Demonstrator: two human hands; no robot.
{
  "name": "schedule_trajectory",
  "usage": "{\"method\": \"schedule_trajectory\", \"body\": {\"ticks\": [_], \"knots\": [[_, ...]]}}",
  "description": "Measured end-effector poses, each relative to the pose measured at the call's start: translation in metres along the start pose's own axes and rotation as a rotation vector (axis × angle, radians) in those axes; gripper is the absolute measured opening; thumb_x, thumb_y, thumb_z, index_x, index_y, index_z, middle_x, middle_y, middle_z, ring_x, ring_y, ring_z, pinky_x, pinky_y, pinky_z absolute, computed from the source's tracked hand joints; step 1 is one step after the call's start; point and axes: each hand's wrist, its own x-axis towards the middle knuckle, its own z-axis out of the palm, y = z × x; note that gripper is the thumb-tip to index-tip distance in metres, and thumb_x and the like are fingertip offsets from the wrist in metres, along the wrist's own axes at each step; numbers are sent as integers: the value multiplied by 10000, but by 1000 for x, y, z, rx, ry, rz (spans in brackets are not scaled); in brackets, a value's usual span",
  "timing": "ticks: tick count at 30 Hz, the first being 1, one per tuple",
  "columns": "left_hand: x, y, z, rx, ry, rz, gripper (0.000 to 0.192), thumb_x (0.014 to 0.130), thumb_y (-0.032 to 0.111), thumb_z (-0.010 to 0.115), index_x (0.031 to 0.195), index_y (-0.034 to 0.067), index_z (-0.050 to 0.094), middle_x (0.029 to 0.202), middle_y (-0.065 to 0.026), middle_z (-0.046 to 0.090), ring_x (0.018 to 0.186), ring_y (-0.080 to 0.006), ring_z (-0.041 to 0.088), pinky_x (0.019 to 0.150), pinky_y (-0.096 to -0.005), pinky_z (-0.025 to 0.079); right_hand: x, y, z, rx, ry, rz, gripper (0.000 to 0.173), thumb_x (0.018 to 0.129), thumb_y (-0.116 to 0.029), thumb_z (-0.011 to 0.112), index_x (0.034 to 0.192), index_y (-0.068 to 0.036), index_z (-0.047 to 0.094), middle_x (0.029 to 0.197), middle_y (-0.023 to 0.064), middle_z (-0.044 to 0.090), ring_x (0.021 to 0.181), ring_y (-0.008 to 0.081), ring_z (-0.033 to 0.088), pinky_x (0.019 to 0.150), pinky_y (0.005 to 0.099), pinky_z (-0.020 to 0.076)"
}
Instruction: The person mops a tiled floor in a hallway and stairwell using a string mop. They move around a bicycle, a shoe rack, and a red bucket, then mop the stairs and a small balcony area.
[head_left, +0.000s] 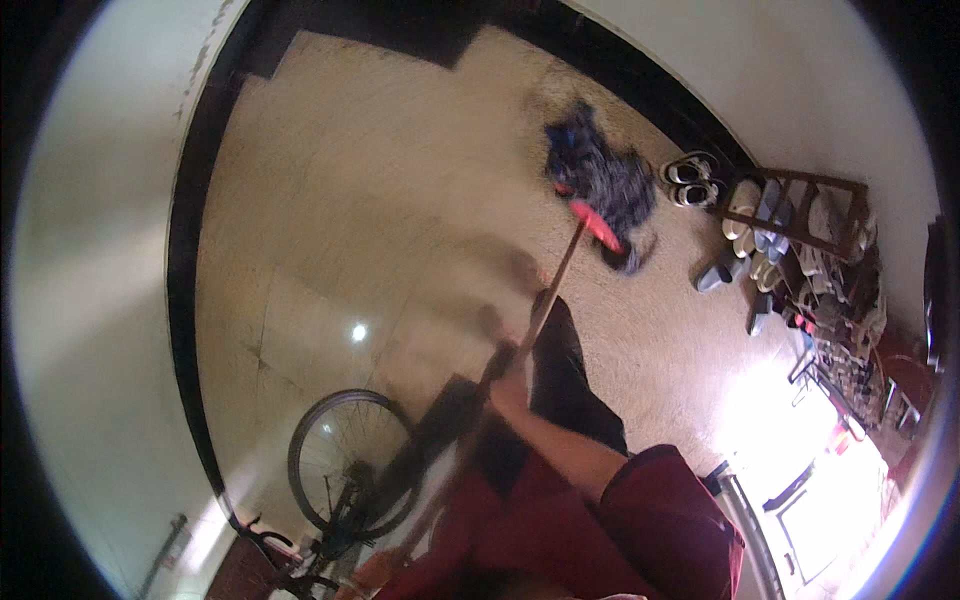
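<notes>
A long mop handle runs from the bottom of the view up to a red plastic mop head (596, 225). Dark blue-grey, blurred mop strands (604, 176) spread over the tan floor (360, 187) beyond it. My right hand (510, 394) is wrapped around the middle of the handle, in front of my dark-clad legs. Low in the view, my left hand (379, 571) is blurred and partly cut off, with its fingers around the upper part of the handle. Both hands are far from the mop head.
A bicycle (352, 480) stands at the lower left, near the pale wall. Sneakers (691, 180) and slippers (718, 274) lie by a brown shoe rack (855, 217) at the right. A dark skirting band (182, 292) edges the floor. Bright light glares at the lower right.
</notes>
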Motion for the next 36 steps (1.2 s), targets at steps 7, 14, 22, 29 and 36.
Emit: {"method": "schedule_trajectory", "body": {"ticks": [7,14,22,29,36], "knots": [[-8,-34,83,-258,129,-124,207,789,185,582,941,46,566,652,-65,525,552,-149,498,498,-293,391,-88,14,0,-58,-277,227,221,683,-109,594,809,73,590,662,201,592,678,345,606,602,385,494],[66,49,115,-489,121,75,161,781,159,605,906,61,578,558,-8,487,444,-99,453,405,-256,352,62,-105,-46,-255,-286,-112,185,714,-87,555,829,52,517,698,194,574,708,274,582,614,388,466],[150,134,10,-694,48,501,213,762,154,616,940,61,548,542,19,461,431,-76,434,366,-242,320,197,-301,-79,-146,30,-286,282,742,-193,553,819,76,514,722,176,567,565,276,561,506,393,455],[215,240,13,-1168,-398,661,167,776,121,565,915,57,498,513,23,393,370,-79,369,329,-238,299,315,-293,-142,-457,176,-332,259,723,-199,545,676,56,562,566,153,571,511,274,587,478,392,462],[202,155,197,-1113,-167,483,210,736,171,616,910,66,561,648,-8,534,531,-101,496,454,-251,392,227,-96,-135,-886,40,-376,232,723,-168,543,803,49,561,754,196,585,727,333,577,647,423,459]]}}
